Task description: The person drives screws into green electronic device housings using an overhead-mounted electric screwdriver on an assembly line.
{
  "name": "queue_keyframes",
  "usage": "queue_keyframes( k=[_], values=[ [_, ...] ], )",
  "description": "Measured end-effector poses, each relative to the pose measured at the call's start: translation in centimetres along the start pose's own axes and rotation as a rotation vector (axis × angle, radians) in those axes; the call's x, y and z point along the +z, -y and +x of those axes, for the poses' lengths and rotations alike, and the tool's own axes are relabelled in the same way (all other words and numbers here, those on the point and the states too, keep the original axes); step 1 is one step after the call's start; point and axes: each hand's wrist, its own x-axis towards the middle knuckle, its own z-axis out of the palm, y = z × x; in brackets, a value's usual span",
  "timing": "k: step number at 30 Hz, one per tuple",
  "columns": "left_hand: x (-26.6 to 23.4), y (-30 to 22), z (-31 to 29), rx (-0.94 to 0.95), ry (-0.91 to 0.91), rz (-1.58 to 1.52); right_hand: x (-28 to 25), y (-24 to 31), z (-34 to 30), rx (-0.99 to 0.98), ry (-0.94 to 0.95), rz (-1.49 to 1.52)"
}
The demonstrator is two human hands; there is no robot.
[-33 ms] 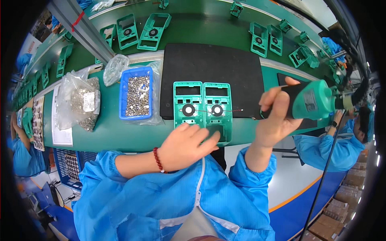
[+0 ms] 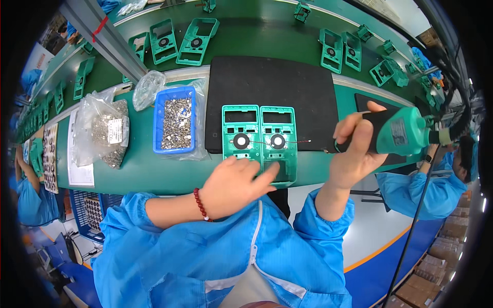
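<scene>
Two green plastic housings (image 2: 240, 153) (image 2: 279, 154) lie side by side before me, each with a round black speaker (image 2: 241, 140) (image 2: 278, 141) that has a pale centre. A thin wire with a small white plug runs right from the speakers. My left hand (image 2: 236, 186) lies over the near end of the left housing, fingers bent round it; its forefinger reaches over the right housing's opening. The left housing's near edge is hidden beneath it. My right hand (image 2: 354, 146) is wrapped round a green and black electric screwdriver (image 2: 398, 132), held level to the right of the housings.
A blue bin (image 2: 174, 120) of small metal screws stands left of a black mat (image 2: 272, 77), beside a clear bag of screws (image 2: 114, 136). More green housings (image 2: 197, 42) sit on the far green line. A cable (image 2: 411, 226) hangs right, near a seated co-worker (image 2: 423, 179).
My left forefinger and hand have shifted slightly. The screwdriver in my right hand has moved a little right and nearer to me. The housings stay put.
</scene>
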Motion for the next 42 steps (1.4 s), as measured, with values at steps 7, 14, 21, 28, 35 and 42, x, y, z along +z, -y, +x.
queue_keyframes(
  k=[7, 14, 21, 28, 35, 42],
  values=[
    [2.7, 2.3, 1.2, 0.052, -0.014, -0.163, -1.5, -4.8, -0.8, 0.024, -0.096, -0.073],
    [-7.9, 3.2, 5.2, -0.092, 0.007, -0.629, -3.4, -11.2, -3.0, 0.142, -0.169, -0.109],
    [-6.9, 12.3, 18.9, -0.061, -0.25, -0.273, -2.4, -13.6, -4.8, 0.083, -0.21, -0.067],
    [-1.0, 21.9, 28.8, -0.208, -0.419, 0.005, -2.7, -14.6, -5.5, 0.02, -0.097, -0.014],
    [-0.4, 24.0, 27.3, -0.363, -0.387, 0.178, -1.6, -13.4, -4.4, -0.093, -0.122, -0.044],
    [-7.6, 34.8, 19.1, -0.861, -0.604, 0.367, -2.9, -15.1, -6.2, 0.07, -0.071, 0.03]
  ],
)
